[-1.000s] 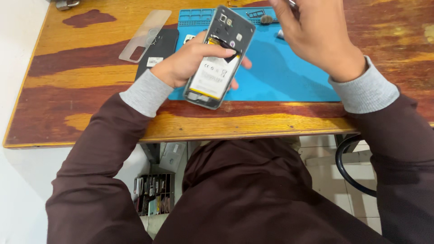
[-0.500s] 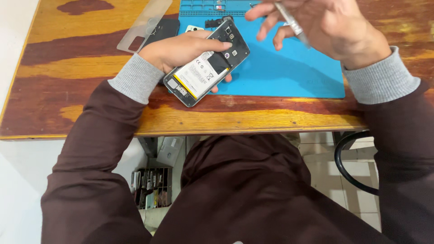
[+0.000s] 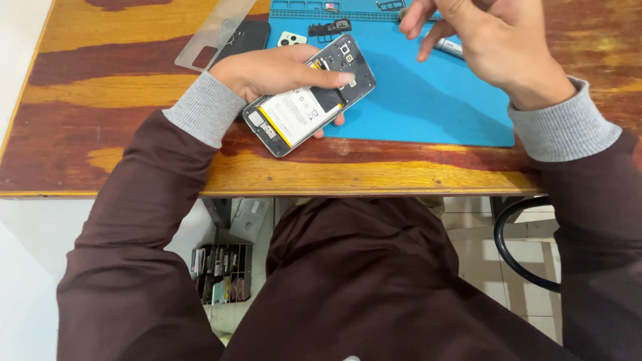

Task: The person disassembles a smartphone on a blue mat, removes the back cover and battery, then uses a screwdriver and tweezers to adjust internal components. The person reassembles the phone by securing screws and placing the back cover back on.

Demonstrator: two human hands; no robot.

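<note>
My left hand [image 3: 274, 70] grips an opened phone [image 3: 309, 97] with its back cover off, so the white battery and the dark circuit board show. The phone lies tilted across the near left corner of the blue work mat [image 3: 428, 100]. My right hand [image 3: 491, 40] hovers over the far part of the mat with its fingers spread and pointing down. A silver pen-like tool [image 3: 449, 46] shows just under those fingers; I cannot tell whether they hold it.
A grey translucent back panel [image 3: 212, 30] and a black flat cover [image 3: 246, 37] lie on the wooden table [image 3: 100, 100] left of the mat. Small black parts [image 3: 330, 28] and a pale camera piece [image 3: 292, 39] sit at the mat's far edge. A black chair ring [image 3: 518, 254] is lower right.
The phone has swung flatter and lower toward the table's near edge. My right hand has dropped from above toward the mat's far part, carrying the silver tool down with it.
</note>
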